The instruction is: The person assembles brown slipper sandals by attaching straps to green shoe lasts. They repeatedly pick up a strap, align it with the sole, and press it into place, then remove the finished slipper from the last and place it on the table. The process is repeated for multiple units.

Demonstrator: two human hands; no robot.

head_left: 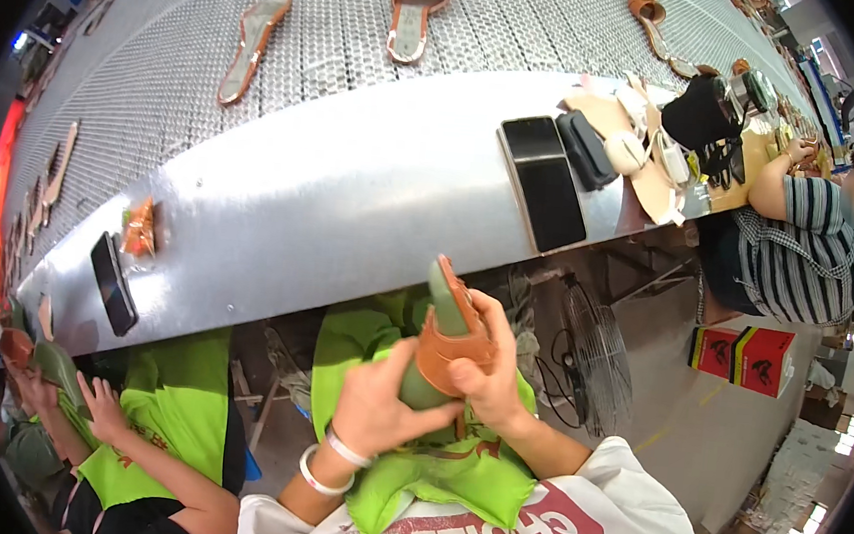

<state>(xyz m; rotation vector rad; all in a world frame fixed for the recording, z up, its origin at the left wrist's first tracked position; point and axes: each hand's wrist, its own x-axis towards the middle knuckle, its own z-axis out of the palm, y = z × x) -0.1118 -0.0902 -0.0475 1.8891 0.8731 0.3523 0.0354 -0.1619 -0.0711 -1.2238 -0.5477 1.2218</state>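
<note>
Here, left hand (pixel 381 404) grip wrapped round green shoe last (pixel 443 319), right hand (pixel 484 377) grip pinching its tan strap (pixel 445 354)

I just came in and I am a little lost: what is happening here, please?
A person holds a green shoe form in the left hand and presses a tan sandal strap onto it with the right hand, over a green cloth. Ahead, sandal parts lie on a mesh conveyor. A co-worker's hand works alongside.
</note>
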